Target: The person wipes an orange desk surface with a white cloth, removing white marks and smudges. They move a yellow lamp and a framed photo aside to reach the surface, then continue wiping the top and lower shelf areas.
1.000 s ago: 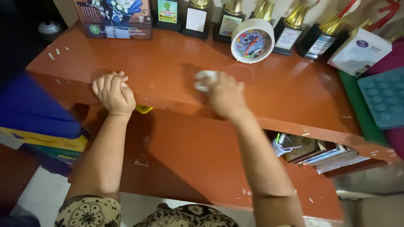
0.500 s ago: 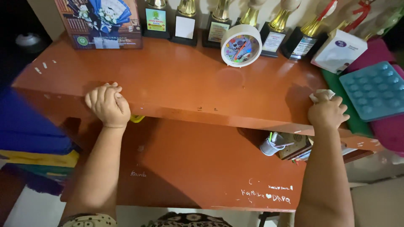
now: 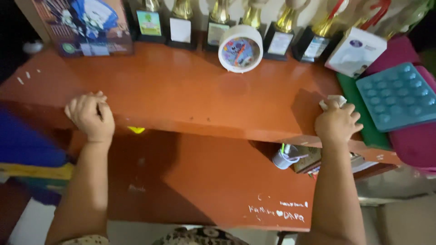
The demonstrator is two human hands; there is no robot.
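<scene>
My right hand presses a crumpled white cloth onto the right part of an orange-red desk top, close to its front edge. The cloth pokes out above my fingers. My left hand grips the front edge of the desk at the left, fingers curled over the top. Both forearms reach up from the bottom of the view.
A round white clock and several gold trophies stand along the back. A white box, a blue dimpled tray and pink items lie right. A framed picture stands back left. A cup and books sit under the top.
My right hand swept the cloth from the desk's middle to its right side, then stayed there. The left hand kept its grip on the edge. The view shifted slightly.
</scene>
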